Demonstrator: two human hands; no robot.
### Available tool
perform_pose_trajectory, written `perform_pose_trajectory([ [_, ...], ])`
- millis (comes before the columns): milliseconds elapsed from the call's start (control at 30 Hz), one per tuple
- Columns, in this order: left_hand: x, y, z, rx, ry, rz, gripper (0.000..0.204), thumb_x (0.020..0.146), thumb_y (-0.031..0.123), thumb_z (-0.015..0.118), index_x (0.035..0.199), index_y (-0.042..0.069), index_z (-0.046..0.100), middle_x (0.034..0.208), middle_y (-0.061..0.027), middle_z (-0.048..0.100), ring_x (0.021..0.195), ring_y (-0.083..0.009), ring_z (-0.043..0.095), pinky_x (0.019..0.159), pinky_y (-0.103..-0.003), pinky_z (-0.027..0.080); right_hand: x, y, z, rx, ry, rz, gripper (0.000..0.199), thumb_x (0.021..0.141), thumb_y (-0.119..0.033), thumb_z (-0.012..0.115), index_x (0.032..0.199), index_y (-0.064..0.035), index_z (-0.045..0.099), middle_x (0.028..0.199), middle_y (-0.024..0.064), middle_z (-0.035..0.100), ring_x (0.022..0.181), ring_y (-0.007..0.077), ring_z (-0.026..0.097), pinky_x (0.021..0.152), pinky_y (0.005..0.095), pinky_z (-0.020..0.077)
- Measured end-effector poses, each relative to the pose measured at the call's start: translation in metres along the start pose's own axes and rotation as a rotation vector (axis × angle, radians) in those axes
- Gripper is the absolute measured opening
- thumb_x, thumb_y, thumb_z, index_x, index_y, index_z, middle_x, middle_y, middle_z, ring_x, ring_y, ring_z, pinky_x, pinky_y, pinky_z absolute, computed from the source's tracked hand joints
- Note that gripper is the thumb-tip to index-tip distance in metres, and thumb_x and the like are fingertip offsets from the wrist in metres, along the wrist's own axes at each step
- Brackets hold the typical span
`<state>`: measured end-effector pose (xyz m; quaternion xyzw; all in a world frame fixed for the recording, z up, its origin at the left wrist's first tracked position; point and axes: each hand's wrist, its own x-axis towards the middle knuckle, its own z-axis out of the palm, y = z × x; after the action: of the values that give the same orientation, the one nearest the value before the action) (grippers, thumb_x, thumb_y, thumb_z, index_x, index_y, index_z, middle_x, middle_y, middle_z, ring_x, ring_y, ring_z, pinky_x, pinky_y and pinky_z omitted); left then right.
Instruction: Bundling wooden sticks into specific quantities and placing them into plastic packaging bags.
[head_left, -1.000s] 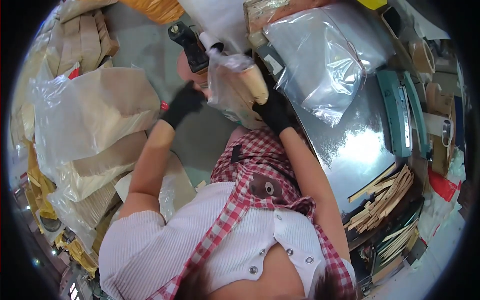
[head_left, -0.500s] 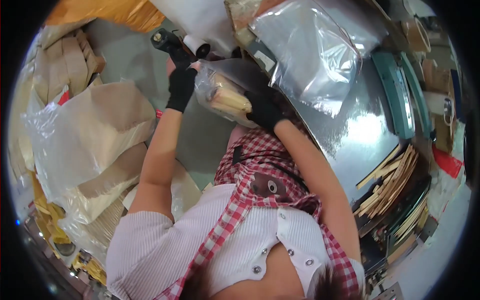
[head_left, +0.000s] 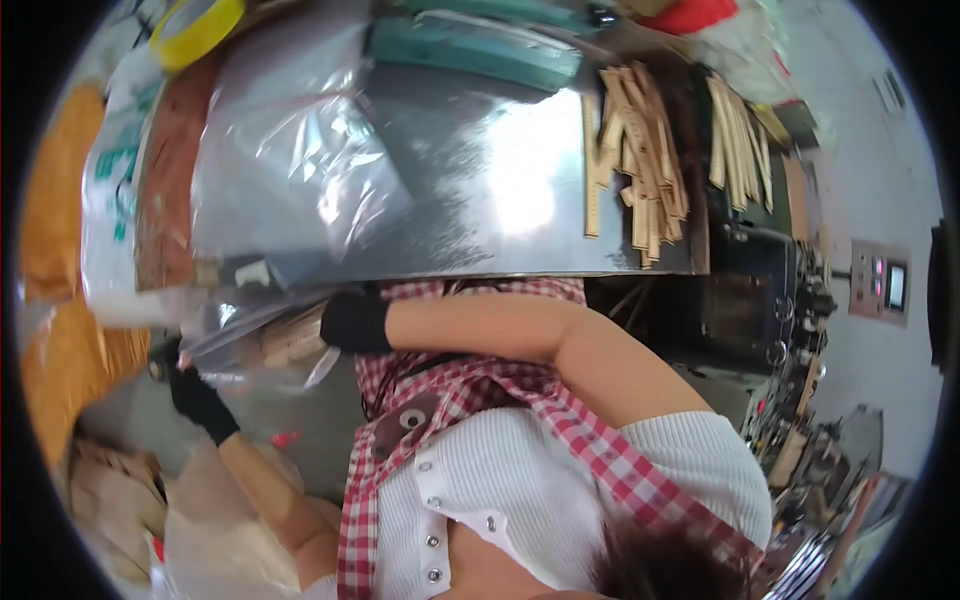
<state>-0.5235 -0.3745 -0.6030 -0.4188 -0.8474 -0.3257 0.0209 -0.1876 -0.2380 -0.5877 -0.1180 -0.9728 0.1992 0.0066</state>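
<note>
A clear plastic bag with pale wooden strips inside lies between my hands, just below the table's near edge. My left hand, in a black glove with bare fingertips, pinches the bag at its left end. My right hand, gloved in black too, is closed round the right end of the bagged strips; its fingers are partly hidden. On the dark shiny table, a stack of clear plastic bags lies to the left, and a loose pile of flat wooden strips to the right.
A teal metal device stands along the table's far side. Yellow tape sits at the far left, above a white sack and orange wrapping. More strips stand beyond the table's right edge. A control box hangs on the right wall.
My view has turned to the right, so the table now lies across the top. Both hands still hold the bag of strips, which now appears farther left, beside the table's near edge.
</note>
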Motion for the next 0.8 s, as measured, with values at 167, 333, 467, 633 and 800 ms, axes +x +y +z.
perform_pose_trajectory([
  [167, -0.002, 0.025, 0.014, 0.035, -0.124, -0.028, 0.032, 0.09, 0.02, 0.061, 0.113, -0.003, 0.062, 0.104, -0.0177, 0.066, 0.094, -0.0244, 0.062, 0.085, -0.033, 0.047, -0.08, 0.0, -0.116, 0.25, 0.639, 0.103, 0.016, 0.07, -0.018, 0.067, 0.082, -0.0082, 0.064, 0.086, 0.0108, 0.063, 0.088, 0.0304, 0.061, 0.081, 0.0416, 0.047],
  [333, -0.007, 0.174, 0.02, 0.315, 0.129, 0.282, 0.038, 0.089, 0.022, 0.063, 0.118, -0.002, 0.055, 0.107, -0.0161, 0.059, 0.104, -0.0311, 0.055, 0.094, -0.038, 0.042, -0.326, 0.156, -0.268, -0.398, 1.064, 0.937, 0.056, 0.07, -0.027, 0.077, 0.113, 0.0012, 0.055, 0.107, 0.0201, 0.059, 0.1, 0.0341, 0.057, 0.086, 0.0408, 0.0453],
  [467, -0.023, 0.307, 0.037, -0.174, 0.013, 0.373, 0.047, 0.087, 0.021, 0.063, 0.126, 0.0, 0.048, 0.123, -0.0174, 0.051, 0.115, -0.0336, 0.049, 0.099, -0.039, 0.038, -0.586, 0.224, -0.316, -0.961, 0.729, 1.879, 0.078, 0.078, -0.068, 0.052, 0.113, 0.0013, 0.057, 0.103, 0.0256, 0.061, 0.099, 0.0391, 0.058, 0.088, 0.0455, 0.0442],
  [633, -0.052, 0.435, 0.089, -0.433, -0.71, 0.642, 0.061, 0.084, 0.021, 0.067, 0.134, -0.001, 0.04, 0.134, -0.0223, 0.045, 0.125, -0.0377, 0.043, 0.105, -0.042, 0.034, -0.547, 0.232, -0.299, -0.492, 0.537, 1.731, 0.067, 0.086, -0.063, 0.044, 0.114, -0.0035, 0.058, 0.117, 0.0235, 0.056, 0.11, 0.04, 0.053, 0.092, 0.0489, 0.042],
  [800, -0.086, 0.54, 0.236, -0.469, -0.8, 0.666, 0.086, 0.085, 0.052, 0.059, 0.137, -0.011, 0.03, 0.138, -0.0311, 0.036, 0.13, -0.0408, 0.036, 0.109, -0.042, 0.029, -0.407, 0.158, -0.273, -0.696, 0.502, 1.354, 0.056, 0.086, -0.045, 0.055, 0.109, 0.0057, 0.056, 0.115, 0.0253, 0.055, 0.11, 0.0396, 0.051, 0.093, 0.0472, 0.0422],
])
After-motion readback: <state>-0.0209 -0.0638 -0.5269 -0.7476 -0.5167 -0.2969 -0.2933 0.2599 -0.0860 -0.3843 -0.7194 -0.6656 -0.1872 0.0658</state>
